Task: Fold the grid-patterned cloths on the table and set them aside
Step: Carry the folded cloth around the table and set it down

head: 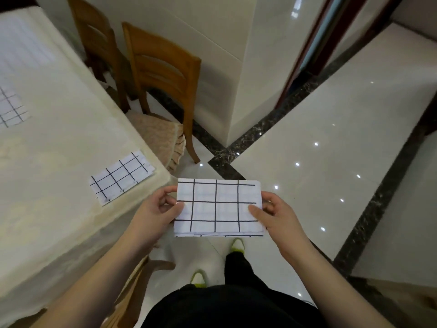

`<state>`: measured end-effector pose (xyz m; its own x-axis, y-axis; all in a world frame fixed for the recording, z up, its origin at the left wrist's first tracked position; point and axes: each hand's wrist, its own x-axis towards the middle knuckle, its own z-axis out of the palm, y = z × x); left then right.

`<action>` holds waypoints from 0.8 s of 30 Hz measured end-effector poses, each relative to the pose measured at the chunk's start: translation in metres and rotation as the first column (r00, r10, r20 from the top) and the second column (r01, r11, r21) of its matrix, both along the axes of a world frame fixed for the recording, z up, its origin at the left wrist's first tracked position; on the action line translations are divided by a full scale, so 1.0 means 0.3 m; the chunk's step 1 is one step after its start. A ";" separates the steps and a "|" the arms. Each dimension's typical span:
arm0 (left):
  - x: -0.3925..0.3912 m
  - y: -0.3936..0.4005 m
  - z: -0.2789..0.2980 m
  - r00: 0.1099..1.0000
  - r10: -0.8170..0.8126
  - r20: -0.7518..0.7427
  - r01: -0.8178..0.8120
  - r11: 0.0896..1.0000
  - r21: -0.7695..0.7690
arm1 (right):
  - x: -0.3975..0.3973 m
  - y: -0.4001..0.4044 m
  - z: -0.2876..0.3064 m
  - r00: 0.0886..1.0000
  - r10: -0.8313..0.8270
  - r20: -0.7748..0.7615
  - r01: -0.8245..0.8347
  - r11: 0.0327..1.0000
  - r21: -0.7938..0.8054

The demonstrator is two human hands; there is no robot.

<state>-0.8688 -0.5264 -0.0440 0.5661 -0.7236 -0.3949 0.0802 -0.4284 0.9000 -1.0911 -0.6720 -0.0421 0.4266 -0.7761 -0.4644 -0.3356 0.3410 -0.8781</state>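
Held cloth: a folded grid-patterned cloth (218, 207) is kept flat in the air over the tiled floor (319, 143), just off the table corner.
Left hand (156, 213): the cloth's left edge is pinched between thumb and curled fingers.
Right hand (275, 215): the right edge is pinched likewise.
Table (47, 209): a second folded cloth (121, 177) is laid near the corner; a third cloth (11, 110) is seen at the far left edge.
Beyond: two wooden chairs (163, 74) are set beside the table.

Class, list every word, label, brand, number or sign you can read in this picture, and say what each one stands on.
None: no readable text anywhere in view.
The folded cloth held by the left hand and right hand bears only black grid lines.
The cloth on the table likewise shows only grid lines.
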 end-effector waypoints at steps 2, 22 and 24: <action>0.017 -0.029 0.003 0.998 0.067 0.016 -0.068 0.998 0.017 | 0.051 -0.078 -0.008 0.997 0.079 0.011 -0.079 0.997 0.008; 0.152 0.030 -0.065 0.675 0.729 -0.111 -0.723 0.684 0.093 | 0.653 -0.317 -0.118 0.741 0.671 0.026 -0.670 0.737 0.092; 0.205 0.039 -0.102 0.632 0.767 -0.111 -0.761 0.641 0.098 | 0.725 -0.303 -0.139 0.711 0.704 0.008 -0.701 0.707 0.093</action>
<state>-0.8072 -0.5145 -0.0747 0.8505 -0.0384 -0.5245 0.5087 -0.1930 0.8390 -0.8735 -0.7629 -0.0838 0.8197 -0.2152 -0.5308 -0.5296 0.0680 -0.8455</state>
